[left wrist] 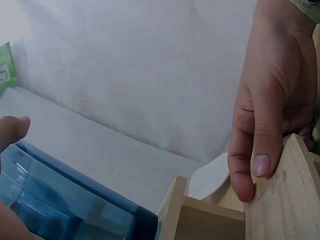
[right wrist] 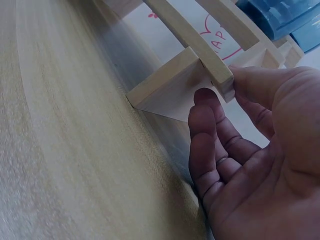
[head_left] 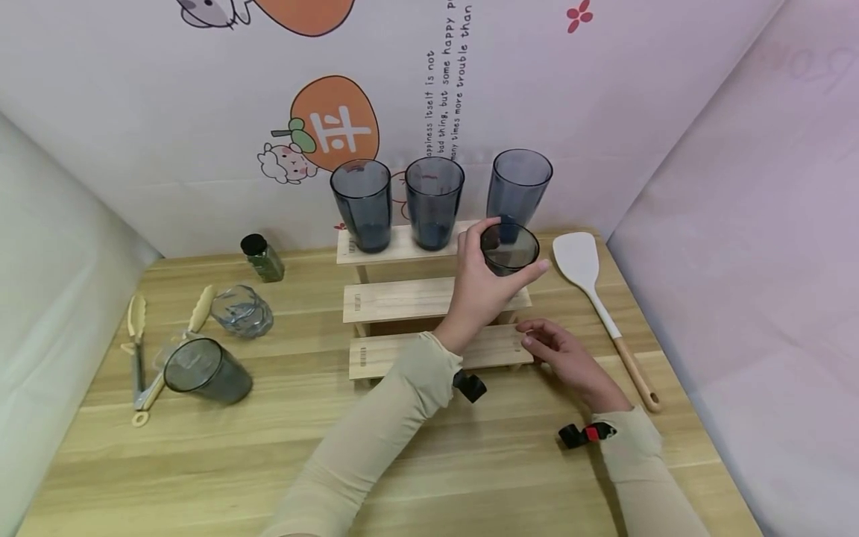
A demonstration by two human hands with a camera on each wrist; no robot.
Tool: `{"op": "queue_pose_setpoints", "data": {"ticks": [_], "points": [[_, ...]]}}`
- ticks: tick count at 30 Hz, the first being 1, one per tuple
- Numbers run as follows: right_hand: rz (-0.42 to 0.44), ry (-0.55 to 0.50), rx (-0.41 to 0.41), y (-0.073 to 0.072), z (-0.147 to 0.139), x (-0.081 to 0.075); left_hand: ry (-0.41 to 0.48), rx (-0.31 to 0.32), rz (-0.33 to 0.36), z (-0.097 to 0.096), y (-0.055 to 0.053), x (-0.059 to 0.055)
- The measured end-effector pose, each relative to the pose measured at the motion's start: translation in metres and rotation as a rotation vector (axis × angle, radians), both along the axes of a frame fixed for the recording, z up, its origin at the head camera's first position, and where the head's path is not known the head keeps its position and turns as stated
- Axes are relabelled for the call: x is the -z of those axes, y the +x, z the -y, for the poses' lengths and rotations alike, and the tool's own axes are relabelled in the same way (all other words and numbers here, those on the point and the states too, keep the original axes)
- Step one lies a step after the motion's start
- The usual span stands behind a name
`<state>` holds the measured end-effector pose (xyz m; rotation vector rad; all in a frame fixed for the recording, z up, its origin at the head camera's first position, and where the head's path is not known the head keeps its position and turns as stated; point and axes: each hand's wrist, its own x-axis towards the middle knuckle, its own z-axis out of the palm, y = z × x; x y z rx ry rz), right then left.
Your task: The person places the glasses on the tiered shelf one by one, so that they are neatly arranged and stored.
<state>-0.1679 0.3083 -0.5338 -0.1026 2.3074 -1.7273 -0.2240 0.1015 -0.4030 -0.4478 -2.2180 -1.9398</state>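
My left hand (head_left: 485,287) is around a dark tinted drinking glass (head_left: 511,250), thumb on one side and fingers on the other. In the left wrist view this glass (left wrist: 75,200) looks blue, its base close by the rack's wooden edge. Beneath it is the middle tier of a three-step wooden rack (head_left: 396,300). At the lowest tier's right end, my right hand (head_left: 567,362) pinches the board (right wrist: 220,80), with the thumb above and fingers curled below. Three more tinted glasses (head_left: 362,205) stand upright along the top tier.
A white spatula (head_left: 577,261) with a wooden handle lies right of the rack. On the left are another tinted glass (head_left: 211,373), a small clear glass (head_left: 243,312), tongs (head_left: 137,350) and a black-lidded jar (head_left: 264,259). White printed sheeting (head_left: 201,134) encloses the table.
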Motion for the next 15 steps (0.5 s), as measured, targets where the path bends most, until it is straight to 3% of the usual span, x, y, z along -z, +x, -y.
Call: {"op": "queue_pose_setpoints", "data": {"ticks": [10,15], "points": [[0.006,0.014,-0.002,-0.002,0.002,-0.001,-0.044,-0.059,-0.058,-0.005,0.001,0.005],[0.004,0.022,-0.001,-0.001,0.002,-0.001,-0.016,-0.024,-0.127,0.007,0.01,0.007]]}}
